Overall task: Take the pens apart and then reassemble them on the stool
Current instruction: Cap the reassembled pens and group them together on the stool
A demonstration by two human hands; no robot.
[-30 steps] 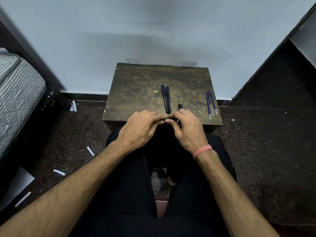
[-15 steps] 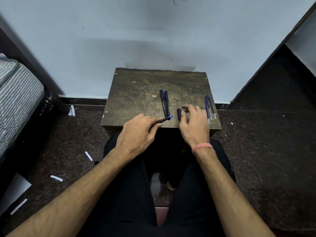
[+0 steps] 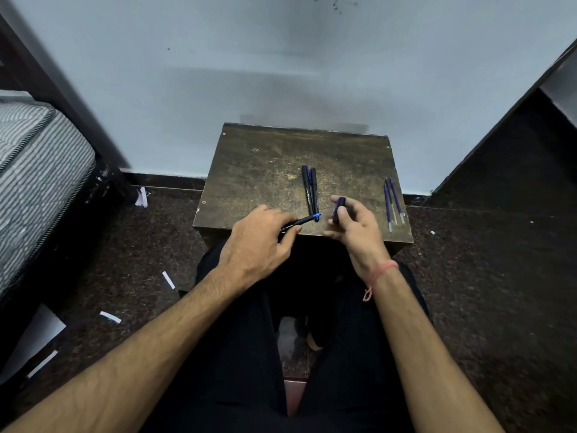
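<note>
Pen disassembly at the stool (image 3: 265, 170), near edge. Left hand (image 3: 256, 242), fingers closed on an uncapped pen body (image 3: 301, 220), blue tip aimed right, over the near edge. Right hand (image 3: 354, 225), fingers curled round a dark cap (image 3: 338, 209), lifted clear of the stool top; half a second before, pressed flat on the surface beside the same cap; a second before, both hands joined on one pen at the near edge. Cap thus separated from body: one step of the taking-apart judged done, barrel and refill probably next. Two capped pens (image 3: 309, 190) side by side, mid-stool, just beyond the tip. Three thin refills (image 3: 392, 200) along the right edge, well apart from both hands.
</note>
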